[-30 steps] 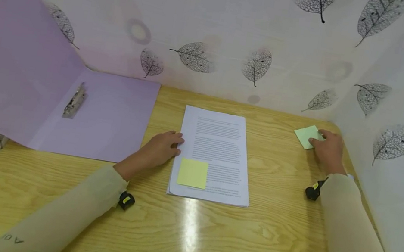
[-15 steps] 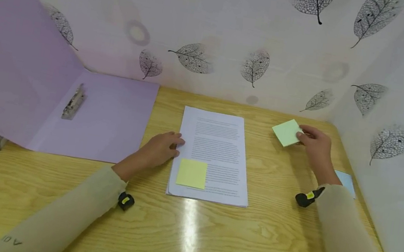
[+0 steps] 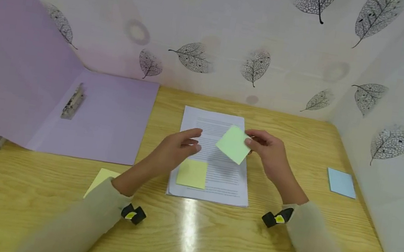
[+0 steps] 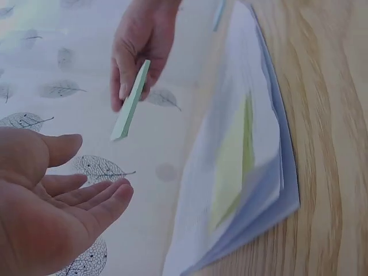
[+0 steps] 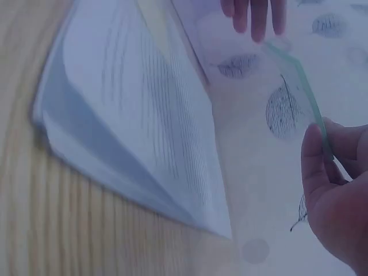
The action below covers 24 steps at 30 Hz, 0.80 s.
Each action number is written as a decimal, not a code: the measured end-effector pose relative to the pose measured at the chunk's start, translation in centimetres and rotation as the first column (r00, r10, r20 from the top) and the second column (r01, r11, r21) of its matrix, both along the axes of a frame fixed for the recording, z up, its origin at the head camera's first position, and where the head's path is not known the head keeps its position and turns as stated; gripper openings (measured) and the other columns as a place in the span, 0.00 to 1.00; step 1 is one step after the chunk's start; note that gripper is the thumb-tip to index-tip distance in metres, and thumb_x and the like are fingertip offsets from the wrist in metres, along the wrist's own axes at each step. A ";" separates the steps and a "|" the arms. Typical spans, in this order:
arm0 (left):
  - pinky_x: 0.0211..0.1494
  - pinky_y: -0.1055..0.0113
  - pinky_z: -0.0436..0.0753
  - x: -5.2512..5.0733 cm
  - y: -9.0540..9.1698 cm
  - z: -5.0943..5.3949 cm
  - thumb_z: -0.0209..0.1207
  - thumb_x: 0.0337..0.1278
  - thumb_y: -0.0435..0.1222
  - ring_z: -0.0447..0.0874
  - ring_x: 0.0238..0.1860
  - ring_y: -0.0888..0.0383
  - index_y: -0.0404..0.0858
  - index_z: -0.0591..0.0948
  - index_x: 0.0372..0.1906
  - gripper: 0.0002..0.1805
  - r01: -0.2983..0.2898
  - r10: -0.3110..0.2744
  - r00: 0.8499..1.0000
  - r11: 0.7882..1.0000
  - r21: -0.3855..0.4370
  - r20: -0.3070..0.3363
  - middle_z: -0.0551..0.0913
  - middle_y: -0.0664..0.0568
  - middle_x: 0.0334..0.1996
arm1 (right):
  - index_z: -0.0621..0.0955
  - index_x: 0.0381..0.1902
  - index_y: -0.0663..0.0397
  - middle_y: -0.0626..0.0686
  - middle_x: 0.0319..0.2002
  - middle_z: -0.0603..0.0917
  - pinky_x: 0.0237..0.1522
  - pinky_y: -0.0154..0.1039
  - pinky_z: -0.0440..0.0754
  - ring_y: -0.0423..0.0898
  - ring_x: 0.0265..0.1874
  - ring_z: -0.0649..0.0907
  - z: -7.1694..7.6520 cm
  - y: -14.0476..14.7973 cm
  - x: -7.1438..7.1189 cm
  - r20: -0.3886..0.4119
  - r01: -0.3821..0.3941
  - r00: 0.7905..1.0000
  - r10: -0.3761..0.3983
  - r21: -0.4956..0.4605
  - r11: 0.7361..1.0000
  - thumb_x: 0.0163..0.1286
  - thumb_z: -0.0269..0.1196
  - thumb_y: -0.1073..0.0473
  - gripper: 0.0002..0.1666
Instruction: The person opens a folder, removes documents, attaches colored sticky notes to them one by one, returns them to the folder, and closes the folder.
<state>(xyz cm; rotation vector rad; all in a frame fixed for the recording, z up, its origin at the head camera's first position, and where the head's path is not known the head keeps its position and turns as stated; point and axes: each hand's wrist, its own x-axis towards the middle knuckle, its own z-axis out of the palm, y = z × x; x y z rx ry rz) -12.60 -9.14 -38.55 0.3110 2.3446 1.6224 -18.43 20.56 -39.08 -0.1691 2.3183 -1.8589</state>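
Overall, the scene is backed by a white leaf-printed sheet (image 3: 221, 24), below which a wood-grained table (image 3: 231, 243) is set. With a clock face centred on the stack of printed pages (image 3: 227, 180), the unfolded lilac folder (image 3: 113, 117) is seen at 9 o'clock.

Over the stack, a pale green sticky-note pad (image 3: 233, 144) is pinched near its 3 o'clock corner by the thumb and fingers of the right hand (image 3: 270, 155); it is held above the pages, apart from them. By the left hand (image 3: 171, 151) nothing is held: its fingers are loosely extended toward the pad, with a gap left between. From the left hand the pad is found at about 3 o'clock, from the right at 9; the right is nearer, being in contact. No long axis is given by the square pad, whose corners are turned roughly to 12, 3, 6 and 9.

A yellow sticky-note square (image 3: 192, 173) is laid on the stack at 7 o'clock, and a blue pad (image 3: 341, 182) on the table at 3. At 8, another yellow piece (image 3: 100, 177) is partly covered by the left sleeve (image 3: 94, 214).
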 end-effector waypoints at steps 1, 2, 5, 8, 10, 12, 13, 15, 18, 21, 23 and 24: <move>0.69 0.51 0.76 0.1 0.2 0.1 0.55 0.75 0.44 0.72 0.70 0.49 0.47 0.63 0.78 0.31 0.000 0.000 1.000 0.999 0.045 0.011 0.68 0.47 0.74 | 0.81 0.59 0.64 0.46 0.44 0.84 0.40 0.38 0.85 0.43 0.38 0.80 0.0 -0.7 0.4 0.004 -0.024 1.000 0.024 0.003 1.000 0.70 0.67 0.59 0.22; 0.69 0.52 0.76 0.2 0.4 0.2 0.55 0.75 0.43 0.73 0.70 0.50 0.47 0.62 0.78 0.32 0.000 -0.002 1.000 0.996 0.087 0.025 0.68 0.46 0.74 | 0.82 0.58 0.63 0.47 0.44 0.84 0.40 0.39 0.84 0.44 0.37 0.80 0.1 -1.3 0.8 0.005 -0.045 0.999 0.045 0.001 0.999 0.70 0.67 0.60 0.21; 0.68 0.53 0.77 0.4 0.9 0.4 0.56 0.74 0.42 0.76 0.67 0.50 0.44 0.61 0.78 0.33 0.001 -0.012 0.998 0.986 0.166 0.066 0.71 0.43 0.72 | 0.83 0.55 0.63 0.48 0.43 0.84 0.38 0.38 0.83 0.45 0.36 0.80 0.4 -2.8 2.0 -0.003 -0.097 0.995 0.097 -0.019 0.995 0.70 0.66 0.62 0.17; 0.63 0.56 0.82 0.7 1.2 0.4 0.57 0.73 0.40 0.82 0.60 0.50 0.42 0.60 0.78 0.34 0.004 -0.028 0.994 0.977 0.213 0.108 0.76 0.41 0.67 | 0.84 0.52 0.63 0.48 0.42 0.85 0.37 0.38 0.82 0.45 0.35 0.80 0.6 -3.8 2.9 -0.024 -0.130 0.991 0.130 -0.023 0.991 0.70 0.67 0.62 0.15; 0.57 0.57 0.85 0.8 1.3 0.3 0.57 0.73 0.37 0.86 0.54 0.50 0.41 0.60 0.78 0.33 0.014 -0.044 0.992 0.970 0.244 0.116 0.79 0.39 0.64 | 0.84 0.51 0.60 0.49 0.42 0.85 0.37 0.40 0.83 0.46 0.35 0.80 0.7 -4.2 3.4 -0.041 -0.151 0.988 0.150 -0.005 0.989 0.70 0.67 0.61 0.14; 0.52 0.59 0.87 0.9 1.2 0.1 0.56 0.74 0.34 0.87 0.49 0.51 0.42 0.61 0.78 0.32 0.011 -0.042 0.993 0.963 0.268 0.112 0.81 0.38 0.61 | 0.85 0.51 0.57 0.50 0.45 0.85 0.39 0.38 0.83 0.46 0.37 0.81 0.6 -4.6 3.6 -0.073 -0.174 0.982 0.177 0.043 0.984 0.70 0.67 0.60 0.13; 0.50 0.60 0.88 0.8 1.2 0.1 0.55 0.74 0.33 0.87 0.47 0.52 0.44 0.63 0.77 0.31 0.003 -0.034 0.993 0.962 0.273 0.111 0.82 0.38 0.59 | 0.85 0.51 0.55 0.50 0.46 0.85 0.41 0.38 0.84 0.46 0.39 0.81 0.6 -4.7 3.7 -0.094 -0.184 0.977 0.191 0.081 0.980 0.70 0.67 0.59 0.13; 0.49 0.61 0.88 0.8 1.2 -0.2 0.54 0.74 0.32 0.87 0.45 0.53 0.46 0.65 0.76 0.30 -0.009 -0.019 0.995 0.959 0.283 0.095 0.83 0.40 0.57 | 0.85 0.54 0.52 0.51 0.52 0.84 0.44 0.39 0.84 0.46 0.44 0.82 0.6 -4.9 3.9 -0.164 -0.212 0.956 0.241 0.179 0.961 0.69 0.68 0.59 0.16; 0.49 0.61 0.87 0.7 1.0 -0.5 0.54 0.74 0.32 0.85 0.46 0.54 0.49 0.68 0.74 0.27 -0.043 0.018 0.996 0.956 0.292 0.086 0.84 0.42 0.54 | 0.79 0.64 0.52 0.53 0.63 0.78 0.52 0.44 0.84 0.48 0.57 0.78 0.6 -4.9 4.1 -0.275 -0.258 0.891 0.361 0.348 0.902 0.66 0.71 0.58 0.29; 0.52 0.60 0.87 0.6 0.8 -0.6 0.54 0.75 0.33 0.84 0.48 0.53 0.49 0.70 0.72 0.26 -0.067 0.040 0.995 0.945 0.320 0.091 0.82 0.42 0.52 | 0.70 0.74 0.52 0.55 0.70 0.69 0.62 0.54 0.78 0.52 0.67 0.71 0.6 -5.1 4.5 -0.345 -0.287 0.808 0.478 0.479 0.830 0.63 0.74 0.55 0.43; 0.53 0.59 0.87 0.6 0.7 -0.7 0.53 0.74 0.32 0.84 0.48 0.53 0.48 0.70 0.72 0.25 -0.075 0.041 0.994 0.934 0.349 0.103 0.82 0.42 0.51 | 0.66 0.76 0.50 0.55 0.73 0.65 0.67 0.57 0.73 0.54 0.71 0.66 0.6 -5.3 4.7 -0.353 -0.284 0.781 0.515 0.534 0.797 0.61 0.75 0.52 0.49; 0.53 0.59 0.87 0.5 0.7 -0.7 0.53 0.75 0.32 0.84 0.48 0.53 0.48 0.70 0.72 0.25 -0.075 0.038 0.993 0.930 0.360 0.108 0.82 0.42 0.52 | 0.65 0.77 0.50 0.55 0.73 0.65 0.68 0.58 0.71 0.54 0.72 0.65 0.6 -5.3 4.7 -0.356 -0.280 0.774 0.523 0.549 0.787 0.62 0.74 0.52 0.49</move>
